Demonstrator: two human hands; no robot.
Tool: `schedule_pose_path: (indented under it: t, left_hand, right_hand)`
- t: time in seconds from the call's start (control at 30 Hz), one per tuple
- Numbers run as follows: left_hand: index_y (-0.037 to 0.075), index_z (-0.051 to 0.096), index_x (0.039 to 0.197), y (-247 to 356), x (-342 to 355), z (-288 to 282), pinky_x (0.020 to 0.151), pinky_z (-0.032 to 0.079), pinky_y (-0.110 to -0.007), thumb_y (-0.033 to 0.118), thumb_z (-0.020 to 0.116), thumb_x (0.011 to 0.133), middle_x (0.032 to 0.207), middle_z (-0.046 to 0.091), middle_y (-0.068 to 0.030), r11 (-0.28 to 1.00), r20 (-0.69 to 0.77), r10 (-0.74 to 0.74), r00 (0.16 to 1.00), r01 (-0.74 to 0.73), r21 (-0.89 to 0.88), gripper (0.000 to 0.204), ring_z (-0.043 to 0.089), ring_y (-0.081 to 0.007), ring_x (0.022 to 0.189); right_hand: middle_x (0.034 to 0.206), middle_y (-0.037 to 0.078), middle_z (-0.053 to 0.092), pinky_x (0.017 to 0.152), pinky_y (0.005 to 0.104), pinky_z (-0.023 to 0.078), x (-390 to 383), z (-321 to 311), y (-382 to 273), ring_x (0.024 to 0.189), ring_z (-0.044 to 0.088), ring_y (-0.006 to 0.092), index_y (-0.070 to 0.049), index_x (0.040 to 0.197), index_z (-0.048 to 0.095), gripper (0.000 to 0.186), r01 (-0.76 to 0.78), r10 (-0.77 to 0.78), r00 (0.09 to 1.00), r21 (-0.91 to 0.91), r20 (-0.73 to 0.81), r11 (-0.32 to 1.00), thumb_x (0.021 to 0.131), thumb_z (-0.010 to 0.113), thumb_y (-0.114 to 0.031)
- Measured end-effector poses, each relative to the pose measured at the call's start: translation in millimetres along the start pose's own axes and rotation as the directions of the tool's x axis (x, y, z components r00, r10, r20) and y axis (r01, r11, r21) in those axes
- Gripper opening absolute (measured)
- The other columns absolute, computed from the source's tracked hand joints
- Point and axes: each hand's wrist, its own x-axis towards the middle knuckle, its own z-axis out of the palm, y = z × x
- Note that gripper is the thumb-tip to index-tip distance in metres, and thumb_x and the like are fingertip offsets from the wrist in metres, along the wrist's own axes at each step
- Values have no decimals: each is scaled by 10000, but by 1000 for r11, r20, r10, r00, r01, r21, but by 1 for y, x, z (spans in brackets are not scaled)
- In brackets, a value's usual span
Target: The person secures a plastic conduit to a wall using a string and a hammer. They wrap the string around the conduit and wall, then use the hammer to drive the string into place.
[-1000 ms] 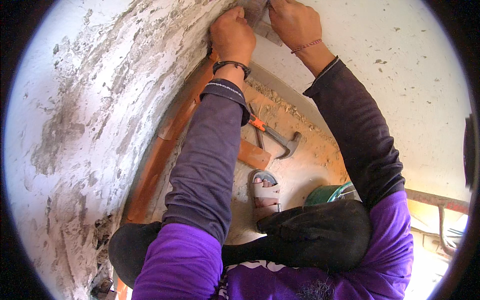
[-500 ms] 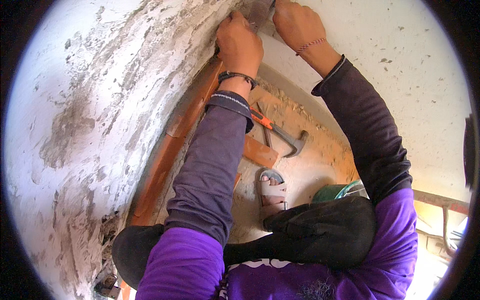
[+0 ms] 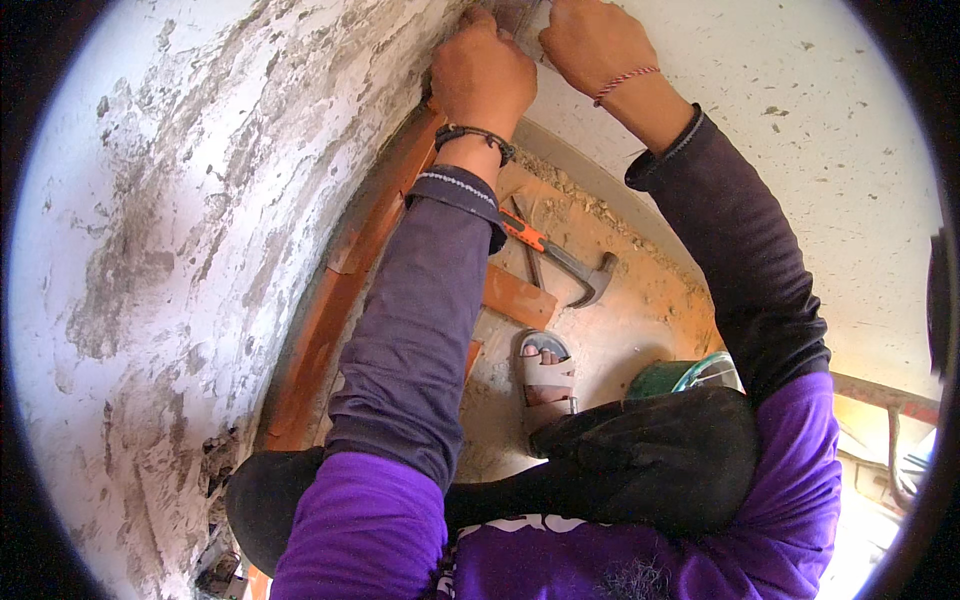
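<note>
Both arms reach far forward to the corner at the top edge of the view. My left hand (image 3: 485,78) is closed, fingers curled, against the foot of the stained wall. Its fingertips are partly hidden, and so is what they hold. Close by on the right, my right hand (image 3: 598,45) is also closed, its fingertips turned away from view. A brownish flat piece (image 3: 513,14) shows between the two hands, cut off by the upper edge. I cannot tell which hand grips it.
A stained white wall (image 3: 190,200) rises on the left, with reddish-brown tiles (image 3: 315,345) along its foot. Beyond my left forearm lie a claw hammer (image 3: 575,268), a thin rod (image 3: 533,265) and a loose tile piece (image 3: 520,298). A green bucket (image 3: 660,380) stands by my knee. A pale panel (image 3: 800,180) fills the right.
My left hand has shifted slightly right, its fingers now pointing further up into the corner. My right hand has moved a little up and stays closed. The hammer and tiles have not moved.
</note>
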Motion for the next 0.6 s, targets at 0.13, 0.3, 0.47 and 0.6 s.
schedule_pose_path:
  t: [0.13,0.3,0.47,0.6]
  left_hand:
    - [12,621,970,-5,-5,-3,768,512,-507,204,610,834,896,657,-259,992,48,-76,996,80,-93,236,639,-440,873]
    - [37,636,966,-16,-9,14,761,514,-521,221,599,843,902,667,-235,999,-47,11,999,-10,32,224,640,-443,875]
    - [59,670,915,-11,-1,0,757,522,-494,211,589,845,873,678,-201,998,21,-30,999,29,50,186,653,-406,864]
    - [79,693,868,-36,-2,9,742,526,-473,185,583,840,838,677,-184,997,-107,61,992,-55,59,156,657,-382,843]
  right_hand:
    - [781,259,646,663,480,528,-11,-14,5,732,650,396,2,853,679,282,29,-17,990,-84,141,996,852,530,-238]
    - [810,255,658,724,479,533,-22,-15,6,789,661,398,22,813,683,350,-84,68,936,32,346,996,846,498,-272]
    - [679,241,640,646,436,551,-40,-10,24,643,673,333,66,745,661,429,-259,154,841,136,519,956,876,465,-292]
    - [530,190,587,522,401,541,-47,-21,26,459,629,260,76,680,617,471,-466,183,725,277,664,840,892,449,-309]
